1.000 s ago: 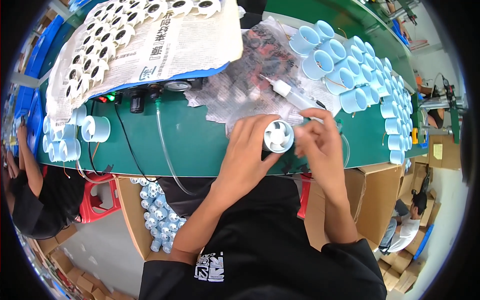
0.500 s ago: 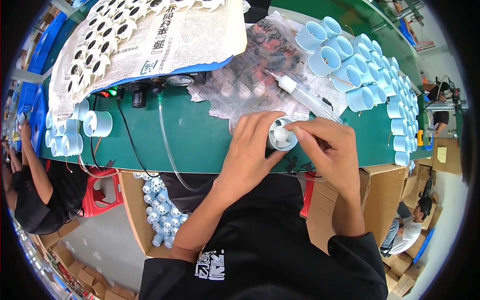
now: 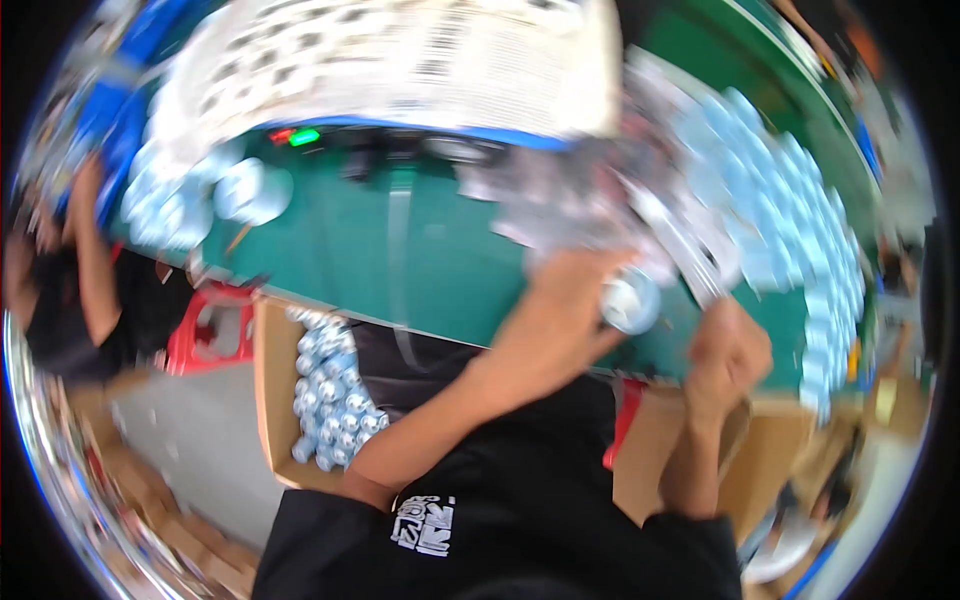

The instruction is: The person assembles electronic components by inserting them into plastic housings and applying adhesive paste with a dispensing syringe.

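In my left hand [image 3: 560, 325] is a light blue, cup-shaped fan housing [image 3: 645, 302] with a white fan wheel inside, held above the front part of the green table. My fingers close round its left side. My right hand [image 3: 730, 350] is apart from it, to the right, with its fingers curled in; blur hides whether anything is in them. Just beyond that hand lies a clear, white-tipped dispensing tube [image 3: 680, 240], its lower end close to my knuckles. Crumpled plastic sheeting [image 3: 560, 210] lies under the tube.
Rows of light blue housings [image 3: 770, 200] stand at the right, a smaller group [image 3: 180, 205] at the left. A newspaper-covered surface [image 3: 520, 90] bears white fan wheels. Below the table edge, a cardboard box [image 3: 275, 390] holds many blue pieces. A co-worker's arm [image 3: 95, 260] shows far left.
My right hand has come away from the housing and moved right and down, its fingers curled. My left hand still holds the housing. The whole view has shifted and blurred.
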The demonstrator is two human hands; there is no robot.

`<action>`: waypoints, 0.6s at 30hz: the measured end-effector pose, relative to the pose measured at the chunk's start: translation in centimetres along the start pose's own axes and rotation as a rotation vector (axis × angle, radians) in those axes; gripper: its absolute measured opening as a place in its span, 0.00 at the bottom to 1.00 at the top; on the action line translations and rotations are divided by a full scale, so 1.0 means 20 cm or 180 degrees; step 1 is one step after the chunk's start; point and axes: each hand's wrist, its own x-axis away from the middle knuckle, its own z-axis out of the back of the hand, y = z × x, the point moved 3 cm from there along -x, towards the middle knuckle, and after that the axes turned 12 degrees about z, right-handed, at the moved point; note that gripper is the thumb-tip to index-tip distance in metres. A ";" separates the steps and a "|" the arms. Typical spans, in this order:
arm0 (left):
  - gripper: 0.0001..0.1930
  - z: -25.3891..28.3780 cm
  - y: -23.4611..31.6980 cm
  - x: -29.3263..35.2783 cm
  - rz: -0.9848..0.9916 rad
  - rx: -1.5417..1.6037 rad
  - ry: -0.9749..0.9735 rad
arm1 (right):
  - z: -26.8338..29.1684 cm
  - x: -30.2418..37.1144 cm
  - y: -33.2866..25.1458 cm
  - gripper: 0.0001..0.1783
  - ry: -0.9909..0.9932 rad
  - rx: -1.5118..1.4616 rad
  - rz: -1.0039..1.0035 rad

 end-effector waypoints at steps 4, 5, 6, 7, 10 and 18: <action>0.16 -0.11 0.01 -0.01 -0.0618 0.0062 -0.0165 | 0.15 0.17 0.15 0.30 0.0406 0.0501 -0.0767; 0.16 -0.11 0.01 0.01 -0.0515 0.0217 -0.0208 | 0.17 0.21 0.19 0.30 0.0430 0.0265 -0.0905; 0.16 -0.10 0.02 0.02 -0.0506 0.0236 -0.0231 | 0.14 0.24 0.19 0.30 0.0623 0.0142 -0.0950; 0.16 -0.09 0.01 0.03 -0.0488 0.0318 -0.0152 | 0.11 0.27 0.19 0.30 0.0810 0.0044 -0.1016; 0.16 0.00 0.02 0.06 -0.0325 0.0960 -0.0069 | 0.07 0.35 0.21 0.31 0.0789 0.0034 -0.1141; 0.38 1.12 0.05 0.10 0.0118 -0.0300 0.2860 | 0.03 0.32 0.12 0.34 0.0061 0.1124 -0.0420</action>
